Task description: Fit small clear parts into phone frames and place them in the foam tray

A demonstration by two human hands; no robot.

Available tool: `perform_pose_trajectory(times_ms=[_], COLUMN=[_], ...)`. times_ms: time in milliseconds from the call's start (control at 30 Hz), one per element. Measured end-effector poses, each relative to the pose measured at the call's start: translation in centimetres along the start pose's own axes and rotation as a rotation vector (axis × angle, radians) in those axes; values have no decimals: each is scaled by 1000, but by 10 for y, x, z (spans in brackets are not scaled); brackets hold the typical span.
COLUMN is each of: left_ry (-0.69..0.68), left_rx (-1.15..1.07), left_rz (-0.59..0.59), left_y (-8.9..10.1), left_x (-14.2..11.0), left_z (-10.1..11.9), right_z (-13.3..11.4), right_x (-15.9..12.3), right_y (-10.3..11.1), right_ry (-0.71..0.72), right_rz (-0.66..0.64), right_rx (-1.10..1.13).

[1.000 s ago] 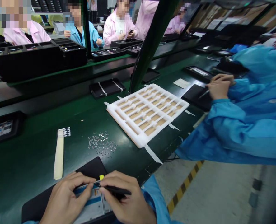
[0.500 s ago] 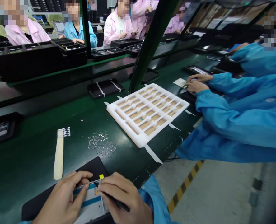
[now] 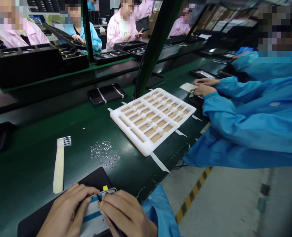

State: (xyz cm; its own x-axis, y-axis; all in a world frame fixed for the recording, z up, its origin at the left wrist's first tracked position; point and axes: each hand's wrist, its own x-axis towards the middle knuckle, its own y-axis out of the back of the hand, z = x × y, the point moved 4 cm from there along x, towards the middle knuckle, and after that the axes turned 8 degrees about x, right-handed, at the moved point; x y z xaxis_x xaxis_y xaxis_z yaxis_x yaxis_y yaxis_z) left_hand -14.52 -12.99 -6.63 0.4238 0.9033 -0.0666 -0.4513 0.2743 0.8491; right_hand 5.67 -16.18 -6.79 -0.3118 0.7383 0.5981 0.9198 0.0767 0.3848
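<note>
At the bottom of the view my left hand (image 3: 66,210) curls over the left side of a white and blue device (image 3: 93,214) with a small yellow tab, which lies on a black mat (image 3: 93,179). Its fingers press the device's upper edge. My right hand (image 3: 126,214) is closed around thin black tweezers (image 3: 99,198) whose tip touches the device near the yellow tab. A scatter of tiny clear parts (image 3: 105,153) lies on the green belt just beyond the mat.
A white foam tray (image 3: 152,115) taped to the green table (image 3: 32,158) holds tan slots. A pale strip with a comb end (image 3: 59,164) lies left. A co-worker in a blue coat (image 3: 247,121) works at right. Black trays (image 3: 106,93) and more people sit beyond.
My hands have shifted slightly lower and left in view, and the tweezers' tip now sits further up on the device. The co-worker at right leaned further in over the table.
</note>
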Motion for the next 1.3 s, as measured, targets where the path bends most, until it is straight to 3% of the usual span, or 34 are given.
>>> perform_pose_trajectory(times_ms=[200,433,533,633,700,800,933,1033,1167,1300], left_ry=[-43,-64,-175,-270,-250,-119,-19,-27,-91,-184], left_rx=[57,69,185,361,400,379,591,764,874,992], left_rz=[10,177,259,266,242,259,360,325,249,200], left_y=[1,16,22,23,26,42,74,87,86,82], left_x=[-2,-2,-4,-11,-13,-4,33,63,80,84], left_z=[1,7,12,10,-2,-33,-76,-102,-119,-119], right_z=[-2,3,6,7,5,4,19,38,57,61], right_x=[0,8,10,11,12,14,13,12,8,6], right_y=[0,5,3,-2,-1,12,39,51,52,49], right_ry=[-15,-155,-178,-208,-211,-253,-322,-327,-350,-352], right_rz=[43,114,105,78,85,201,375,460,513,507], right_rx=[17,158,171,134,135,245,321,271,243,253])
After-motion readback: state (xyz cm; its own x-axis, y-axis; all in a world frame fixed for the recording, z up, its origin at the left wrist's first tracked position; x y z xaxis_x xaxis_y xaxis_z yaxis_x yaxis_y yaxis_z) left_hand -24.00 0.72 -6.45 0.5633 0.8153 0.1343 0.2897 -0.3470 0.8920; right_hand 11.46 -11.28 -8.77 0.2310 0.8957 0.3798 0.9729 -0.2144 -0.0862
